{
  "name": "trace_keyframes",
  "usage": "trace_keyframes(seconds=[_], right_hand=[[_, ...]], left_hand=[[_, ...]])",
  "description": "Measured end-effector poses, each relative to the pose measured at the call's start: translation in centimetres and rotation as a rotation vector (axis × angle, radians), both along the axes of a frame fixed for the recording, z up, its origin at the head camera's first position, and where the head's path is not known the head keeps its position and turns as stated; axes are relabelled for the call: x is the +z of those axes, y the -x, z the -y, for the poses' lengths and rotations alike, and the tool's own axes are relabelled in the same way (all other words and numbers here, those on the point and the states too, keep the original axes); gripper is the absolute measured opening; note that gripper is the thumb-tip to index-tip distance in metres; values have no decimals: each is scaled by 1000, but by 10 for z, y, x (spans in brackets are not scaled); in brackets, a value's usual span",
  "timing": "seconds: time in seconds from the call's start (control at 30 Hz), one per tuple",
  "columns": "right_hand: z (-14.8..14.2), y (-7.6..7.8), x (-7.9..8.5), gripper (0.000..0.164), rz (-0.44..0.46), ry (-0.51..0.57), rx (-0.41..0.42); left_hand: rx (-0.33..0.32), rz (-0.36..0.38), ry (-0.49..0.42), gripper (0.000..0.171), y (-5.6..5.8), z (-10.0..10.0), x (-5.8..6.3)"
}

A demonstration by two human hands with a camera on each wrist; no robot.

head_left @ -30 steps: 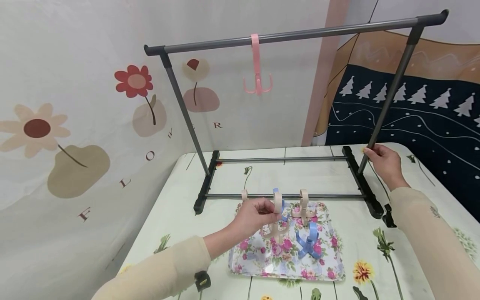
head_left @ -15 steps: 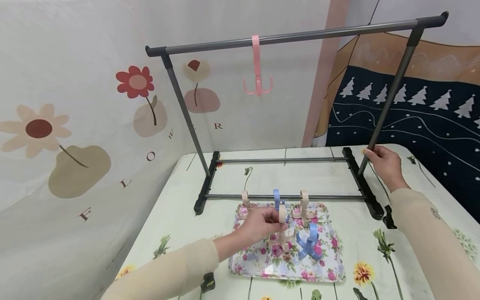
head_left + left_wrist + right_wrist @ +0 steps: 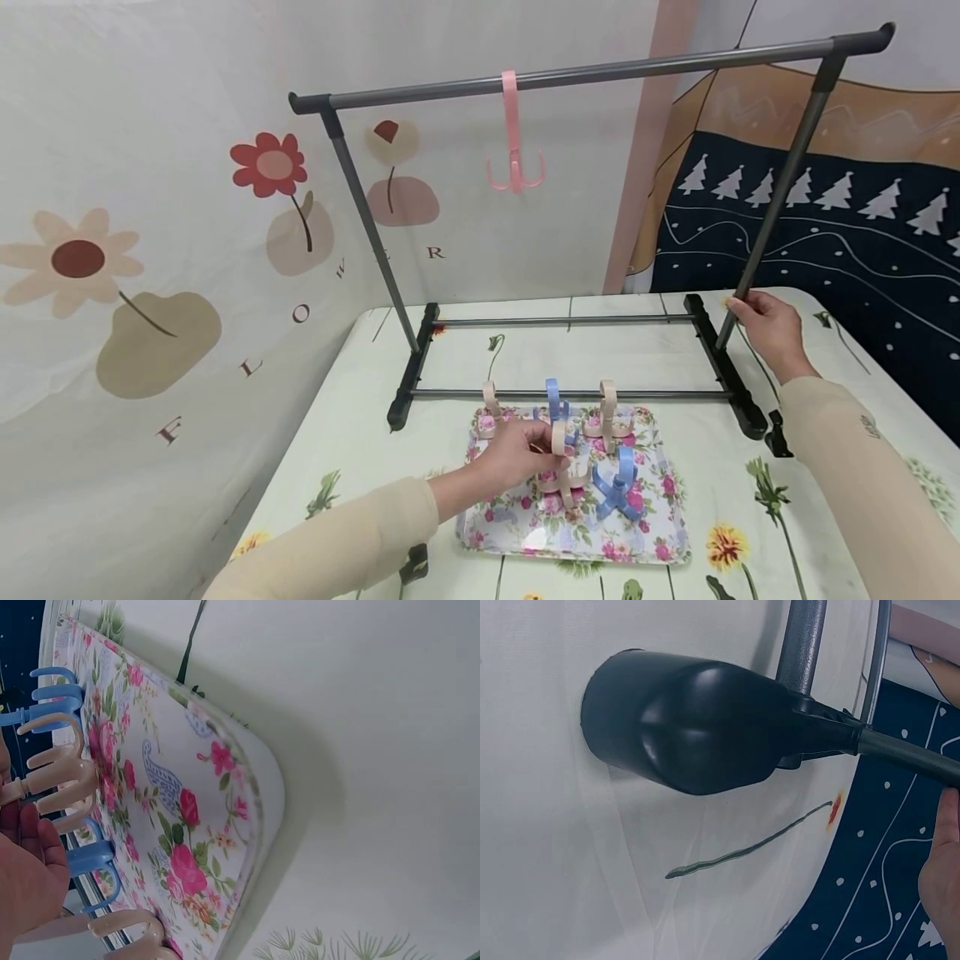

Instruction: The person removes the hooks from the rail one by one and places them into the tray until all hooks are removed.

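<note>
My left hand (image 3: 517, 454) pinches the upright strap of a beige four-prong hook (image 3: 564, 483) over the flowered tray (image 3: 510, 533). In the left wrist view, the prongs of this beige hook (image 3: 64, 780) sit close against the tray; whether they touch cannot be told. Around it on the tray are a blue hook (image 3: 617, 487) at its right, another blue hook (image 3: 553, 398) behind, and beige hooks at the back left (image 3: 491, 400) and back right (image 3: 608, 417). My right hand (image 3: 772, 329) grips the right post (image 3: 776, 187) of a grey rack, low down.
A pink hook (image 3: 514, 133) hangs from the rack's top bar (image 3: 420, 90). The rack's black feet (image 3: 411, 367) stand on a flower-print cloth (image 3: 360, 517) behind the tray, joined by two low bars (image 3: 562, 320). A curtain with printed flowers hangs at the left and back.
My left hand has moved slightly right and down with the beige hook, lowering it toward the tray's middle. The blue hook behind has come into clearer view. My right hand stays on the post.
</note>
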State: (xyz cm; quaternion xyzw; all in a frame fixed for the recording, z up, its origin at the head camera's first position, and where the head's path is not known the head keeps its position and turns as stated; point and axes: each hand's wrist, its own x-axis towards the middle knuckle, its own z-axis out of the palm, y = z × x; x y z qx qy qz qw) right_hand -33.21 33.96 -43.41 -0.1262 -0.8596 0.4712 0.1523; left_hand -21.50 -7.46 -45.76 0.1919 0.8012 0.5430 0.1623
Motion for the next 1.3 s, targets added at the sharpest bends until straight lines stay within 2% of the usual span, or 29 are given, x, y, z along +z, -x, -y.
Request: trace_keyframes(seconds=[0.2,0.5,0.67,0.9,1.3], right_hand=[[1,0,1,60,1,4,-3],[2,-2,1,62,-3,4,3],[3,-2,2,61,-4,1,1],[3,-2,3,61,3,-1,7],[4,-4,3,63,1,1,5]], left_hand=[[-26,-15,3,10,0,3,0],[-55,10,32,16,1,10,4],[-44,-45,44,15,6,17,8],[-1,-53,30,13,9,27,28],[57,-53,-58,12,19,36,73]])
